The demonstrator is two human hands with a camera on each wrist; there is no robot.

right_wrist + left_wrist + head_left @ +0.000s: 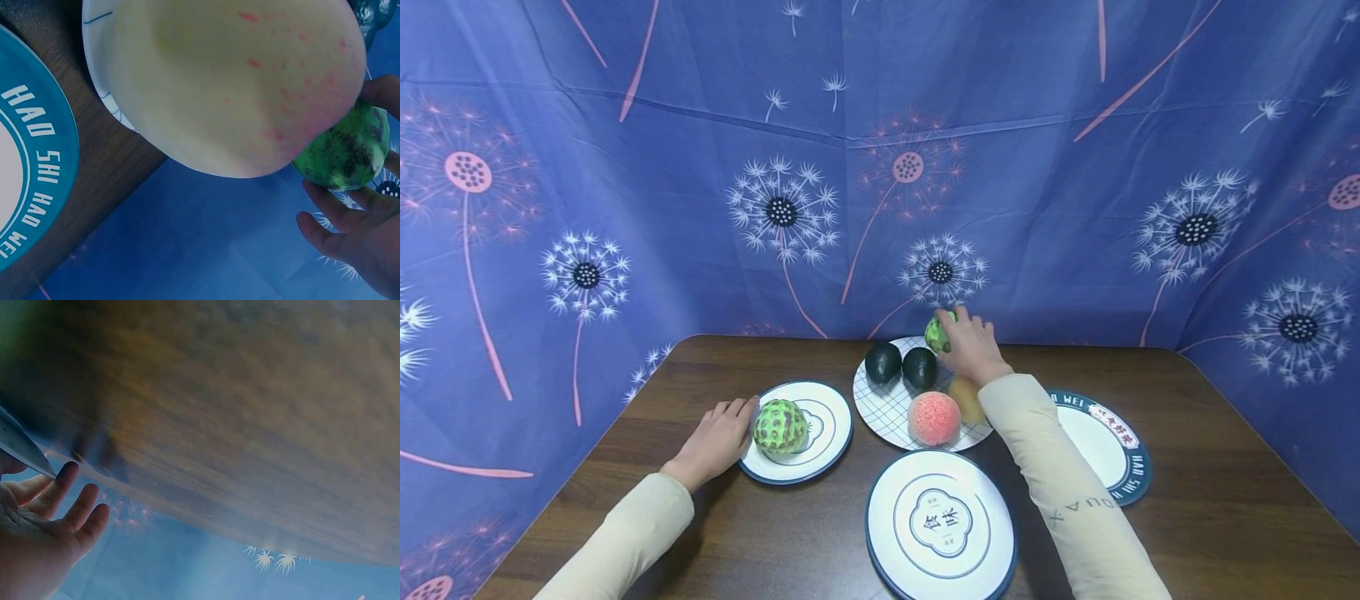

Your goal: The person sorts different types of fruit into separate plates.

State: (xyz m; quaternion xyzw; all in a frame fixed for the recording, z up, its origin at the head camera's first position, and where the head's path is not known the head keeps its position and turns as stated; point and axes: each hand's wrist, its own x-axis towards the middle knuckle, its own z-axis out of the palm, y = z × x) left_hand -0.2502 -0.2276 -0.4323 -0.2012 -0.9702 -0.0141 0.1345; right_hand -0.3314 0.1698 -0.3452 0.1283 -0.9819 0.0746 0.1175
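Green fruit [935,335] is pinched in the outstretched right hand [973,345] — left hand [718,440] spread at a plate's [832,425] rim.

Far edge of your desk [1210,433]: fruit platter [878,408]; front plate [942,529] before it, left plate [831,429] and right plate [1103,442] flanking.

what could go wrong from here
The green fruit in the right hand is round and at the checked plate's far edge; if it slips, it could roll off the table just beyond.

The right sleeve crosses close to the yellow fruit and might nudge it.

The left hand is at the left plate's rim; a bump there could set the other green fruit rolling.
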